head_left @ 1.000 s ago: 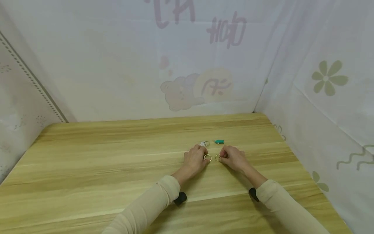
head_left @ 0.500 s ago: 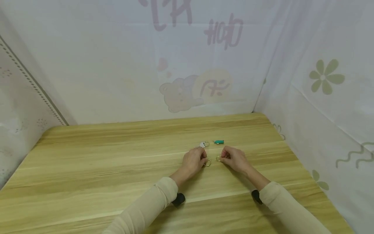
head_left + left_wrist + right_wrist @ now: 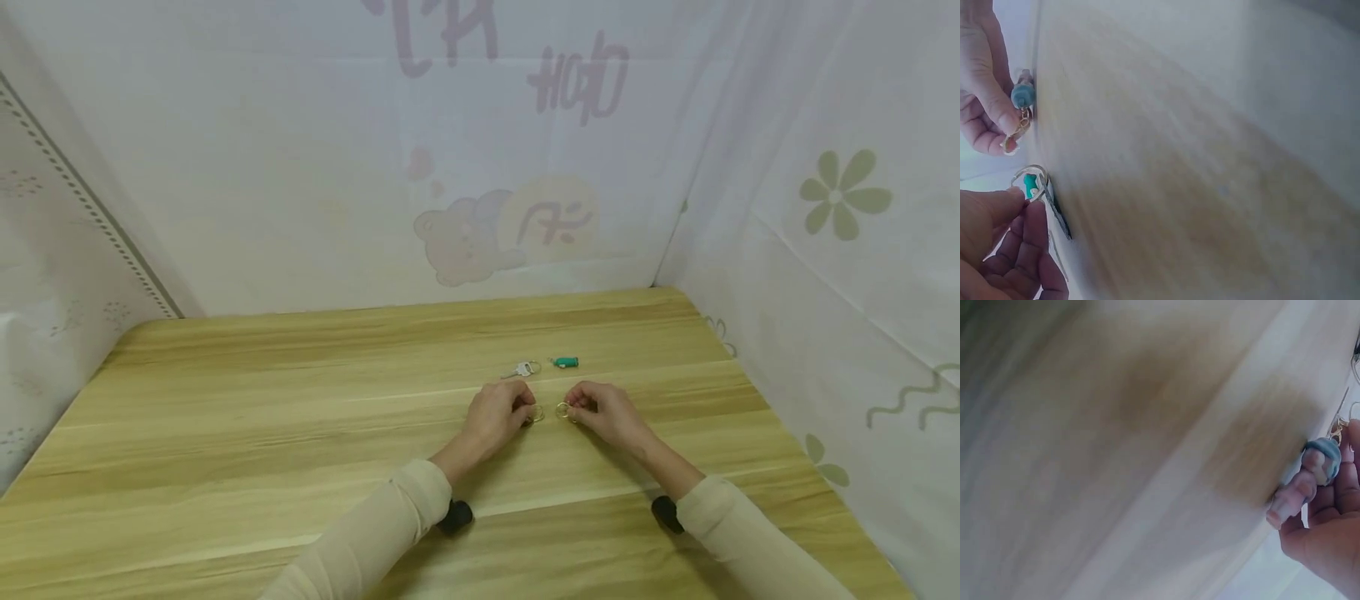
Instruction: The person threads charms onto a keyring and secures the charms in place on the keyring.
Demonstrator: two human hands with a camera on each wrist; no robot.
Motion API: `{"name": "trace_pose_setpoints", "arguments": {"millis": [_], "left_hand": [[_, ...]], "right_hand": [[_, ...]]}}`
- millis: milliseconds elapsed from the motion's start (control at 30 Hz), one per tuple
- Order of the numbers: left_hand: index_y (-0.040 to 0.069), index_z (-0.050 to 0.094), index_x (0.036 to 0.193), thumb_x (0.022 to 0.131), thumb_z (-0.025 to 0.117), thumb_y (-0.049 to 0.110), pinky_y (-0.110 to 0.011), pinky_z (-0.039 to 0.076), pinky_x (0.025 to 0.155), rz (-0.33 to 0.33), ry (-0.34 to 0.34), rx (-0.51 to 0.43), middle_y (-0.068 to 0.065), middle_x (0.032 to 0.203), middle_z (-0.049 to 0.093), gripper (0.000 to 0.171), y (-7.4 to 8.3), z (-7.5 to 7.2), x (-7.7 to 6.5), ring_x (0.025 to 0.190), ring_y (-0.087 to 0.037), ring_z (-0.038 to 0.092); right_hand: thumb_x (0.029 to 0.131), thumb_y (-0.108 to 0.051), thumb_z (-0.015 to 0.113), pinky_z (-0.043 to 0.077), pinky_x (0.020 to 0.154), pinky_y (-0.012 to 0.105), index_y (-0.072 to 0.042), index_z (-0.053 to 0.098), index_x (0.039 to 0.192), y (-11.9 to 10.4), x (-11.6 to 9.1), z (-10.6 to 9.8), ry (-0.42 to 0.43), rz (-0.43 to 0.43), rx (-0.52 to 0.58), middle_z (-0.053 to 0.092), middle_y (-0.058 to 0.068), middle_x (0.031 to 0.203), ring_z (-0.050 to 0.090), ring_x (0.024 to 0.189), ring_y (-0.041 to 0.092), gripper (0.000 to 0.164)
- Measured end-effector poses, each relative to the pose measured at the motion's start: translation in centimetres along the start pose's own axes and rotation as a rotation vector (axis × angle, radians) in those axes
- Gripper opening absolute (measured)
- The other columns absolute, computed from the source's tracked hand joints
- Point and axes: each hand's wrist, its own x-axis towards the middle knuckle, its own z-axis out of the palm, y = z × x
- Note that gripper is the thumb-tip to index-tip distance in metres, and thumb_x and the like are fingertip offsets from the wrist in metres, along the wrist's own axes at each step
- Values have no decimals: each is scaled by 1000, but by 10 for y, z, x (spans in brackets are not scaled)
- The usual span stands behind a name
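Observation:
My left hand (image 3: 498, 410) pinches a metal key ring (image 3: 1029, 167) between thumb and fingertip, and a dark flat key (image 3: 1059, 215) hangs from that ring. Facing it a short gap away, my right hand (image 3: 609, 412) pinches the gold ring (image 3: 558, 410) of a keychain. From this keychain hangs a small pinkish figurine with a blue top (image 3: 1322, 464), joined by a short chain and low by the table surface. Beyond the hands lie a silver key with a ring (image 3: 521, 369) and a teal charm (image 3: 566, 362), apart from each other.
The wood-grain table (image 3: 262, 433) spreads wide to the left of the hands. Printed pale cloth (image 3: 300, 183) walls it at the back and both sides. A black wrist camera (image 3: 455, 517) sits under the left sleeve.
Both hands have drawn slightly back toward the person, and the two rings have turned in the fingers. More of the silver key on the table now shows past the left hand.

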Motion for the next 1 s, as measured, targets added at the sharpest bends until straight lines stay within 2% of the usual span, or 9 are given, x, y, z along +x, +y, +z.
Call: {"name": "trace_pose_setpoints", "arguments": {"millis": [133,367,600,1000], "left_hand": [[10,67,80,82,72,11,-19,45,60,-12,14,-29,1,74,68,6,0,0,-2,65,-6,58],[9,66,78,81,72,8,-18,45,57,-32,48,-131,1,70,68,7,1,-1,-6,62,-4,59],[8,66,79,82,71,8,-15,45,53,-75,30,-195,-1,72,69,6,5,-2,-8,59,-3,59],[8,68,77,82,71,7,-14,44,50,-61,54,-173,-1,69,68,6,9,-3,-9,55,0,53]], "right_hand": [[82,-4,70,45,63,21,-6,64,85,-2,-2,1,-6,13,30,62,0,77,53,70,8,7],[82,-4,70,47,60,19,-3,66,86,-9,-4,6,-11,13,166,67,5,79,55,68,5,5],[83,-3,68,47,60,19,0,66,87,-15,-5,11,25,-22,228,67,9,79,55,66,5,5],[83,-2,68,47,61,20,1,66,87,-18,-6,13,42,4,241,67,9,79,56,68,6,5]]}}
